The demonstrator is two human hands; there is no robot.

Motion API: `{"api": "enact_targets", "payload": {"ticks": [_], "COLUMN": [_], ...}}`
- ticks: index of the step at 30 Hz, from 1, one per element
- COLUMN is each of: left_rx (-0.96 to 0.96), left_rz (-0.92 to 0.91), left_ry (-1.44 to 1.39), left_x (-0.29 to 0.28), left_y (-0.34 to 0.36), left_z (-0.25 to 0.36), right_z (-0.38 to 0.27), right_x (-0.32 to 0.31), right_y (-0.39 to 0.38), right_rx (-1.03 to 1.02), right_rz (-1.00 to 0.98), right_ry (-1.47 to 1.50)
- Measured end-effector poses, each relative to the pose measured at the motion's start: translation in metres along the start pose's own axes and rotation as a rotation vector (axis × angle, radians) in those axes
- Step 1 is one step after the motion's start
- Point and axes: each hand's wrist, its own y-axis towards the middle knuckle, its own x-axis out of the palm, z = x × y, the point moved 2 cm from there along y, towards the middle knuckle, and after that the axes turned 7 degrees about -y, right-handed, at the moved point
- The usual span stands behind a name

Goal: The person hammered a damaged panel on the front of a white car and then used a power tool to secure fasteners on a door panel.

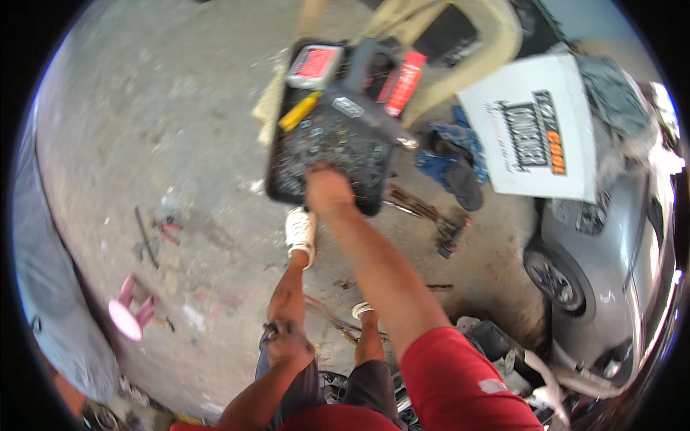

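Note:
My right hand [329,188] reaches into the near part of a black tray [272,172], among loose small metal pieces [305,151] that look like nuts and washers. Its fingers are blurred and partly hidden, so whether they pinch anything is unclear. My left hand [289,346] is held low over my left thigh with its fingers curled, and something small and dark shows at its edge. Farther up the tray lie a yellow-handled tool [300,111], a dark grey power tool [366,111], a red and white box [315,66] and a red tube-shaped item [407,82].
A cream plastic chair [496,29] stands by the tray. To the right are a white cardboard sheet [535,129], blue cloth [449,154], metal tools [417,202] and a silver car [604,266]. Pliers [170,230] and a pink stool [129,316] are on the left floor.

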Motion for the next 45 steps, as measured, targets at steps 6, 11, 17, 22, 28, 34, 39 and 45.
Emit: {"api": "enact_targets", "payload": {"ticks": [6, 11, 17, 22, 28, 34, 39, 45], "left_rx": [0.022, 0.007, -0.009, 0.0, 0.032, 0.044, 0.001, -0.023], "left_rz": [-0.015, 0.006, 0.042, 0.073, 0.137, 0.16, 0.176, 0.181], "left_ry": [0.181, 0.208, 0.28, 0.45, 0.594, 0.728, 0.767, 0.827], "left_x": [0.003, 0.007, 0.008, 0.008, 0.026, 0.042, 0.055, 0.083], "left_y": [0.002, 0.003, 0.001, -0.01, -0.005, 0.001, -0.008, -0.014], "left_z": [0.009, 0.01, 0.03, 0.067, 0.076, 0.096, 0.141, 0.159], "right_z": [0.012, 0.018, 0.034, 0.091, 0.173, 0.191, 0.18, 0.208], "right_x": [0.011, -0.009, -0.003, 0.071, 0.122, 0.184, 0.23, 0.224], "right_y": [0.0, -0.019, -0.089, -0.208, -0.41, -0.583, -0.638, -0.66], "right_rx": [-0.053, -0.061, -0.041, 0.024, 0.485, 0.755, 0.823, 0.891], "right_rz": [0.113, 0.285, 0.477, 0.317, -0.08, -0.163, 0.128, 0.221], "right_ry": [-0.005, 0.239, 0.668, 0.679, 0.556, 0.745, 0.681, 0.792]}}
